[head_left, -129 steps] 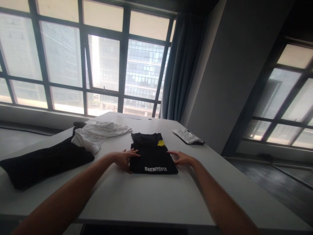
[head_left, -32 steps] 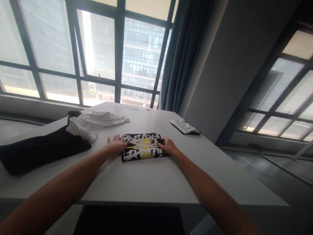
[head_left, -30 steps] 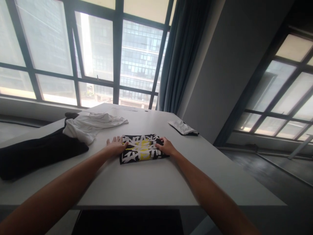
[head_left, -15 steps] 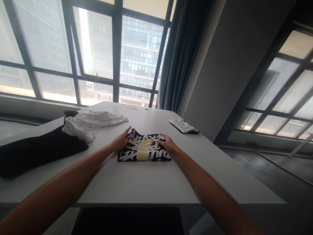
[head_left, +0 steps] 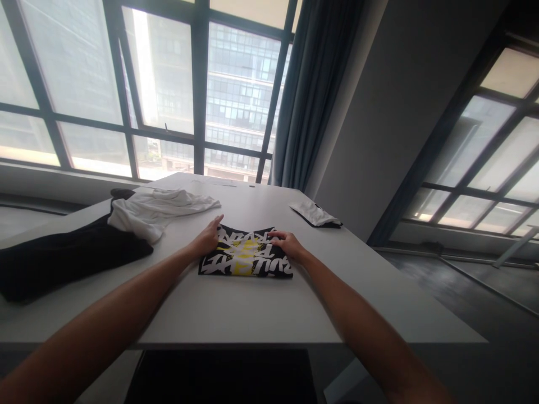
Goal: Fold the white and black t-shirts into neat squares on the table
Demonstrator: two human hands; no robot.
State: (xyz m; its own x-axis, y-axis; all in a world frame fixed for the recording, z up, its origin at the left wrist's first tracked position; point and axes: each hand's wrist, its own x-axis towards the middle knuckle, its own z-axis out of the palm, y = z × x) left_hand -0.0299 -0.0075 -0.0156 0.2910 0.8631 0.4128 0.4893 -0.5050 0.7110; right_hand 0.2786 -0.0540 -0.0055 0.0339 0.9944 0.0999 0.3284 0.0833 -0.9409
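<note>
A folded black garment (head_left: pixel 244 261), perhaps a T-shirt, with bold white lettering and a yellow print lies flat on the white table (head_left: pixel 236 314). My left hand (head_left: pixel 206 238) rests along its left edge, fingers stretched out toward the far left corner. Over the right side, my right hand (head_left: pixel 290 246) lies with its fingers extended and apart on the cloth. The undersides of both hands are hidden.
To the left lie a crumpled white garment (head_left: pixel 143 216) and a black garment (head_left: pixel 71 258). A folded white-and-black cloth (head_left: pixel 315 214) is near the right edge. Beyond the table are windows and a curtain (head_left: pixel 311 101).
The raised far left corner of the printed garment now lies flatter. My left hand has shifted slightly leftward along that edge; the right fingers reach a little further over the cloth.
</note>
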